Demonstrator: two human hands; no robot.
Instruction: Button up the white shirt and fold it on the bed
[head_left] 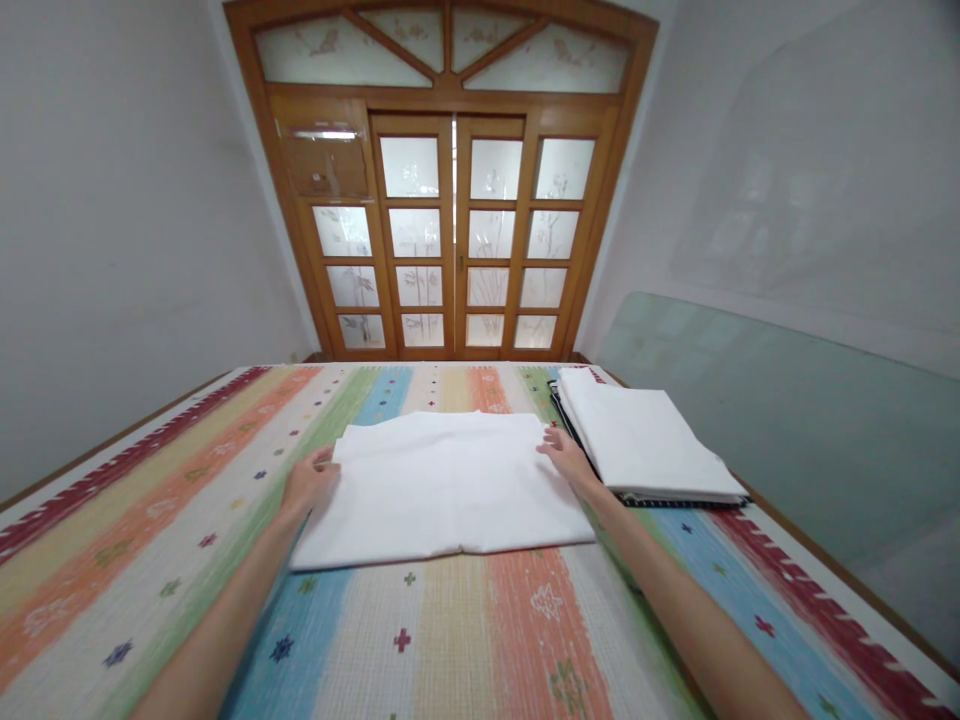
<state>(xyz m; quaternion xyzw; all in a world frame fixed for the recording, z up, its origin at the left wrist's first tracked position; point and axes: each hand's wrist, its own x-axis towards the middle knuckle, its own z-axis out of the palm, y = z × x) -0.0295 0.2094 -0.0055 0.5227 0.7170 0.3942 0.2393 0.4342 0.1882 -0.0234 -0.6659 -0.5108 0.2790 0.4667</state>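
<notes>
A white folded cloth (450, 485), possibly a garment, lies flat in front of me with its long side across the bed-like striped surface. My left hand (311, 482) is at its upper left edge, with thumb and fingers closed on the fabric. At the upper right corner, the fingers of my right hand (564, 455) pinch the cloth's edge. The near edge of the cloth has a small notch around its middle. Just right of my right hand lies a folded stack (649, 440) of white fabric, with dark fabric showing beneath it.
A striped, patterned cover (405, 640) spreads under everything. Wooden doors with frosted panes (450, 230) stand beyond the far edge. A pale green glass-like panel (780, 420) leans along the right wall, and a plain wall (135, 220) rises on the left.
</notes>
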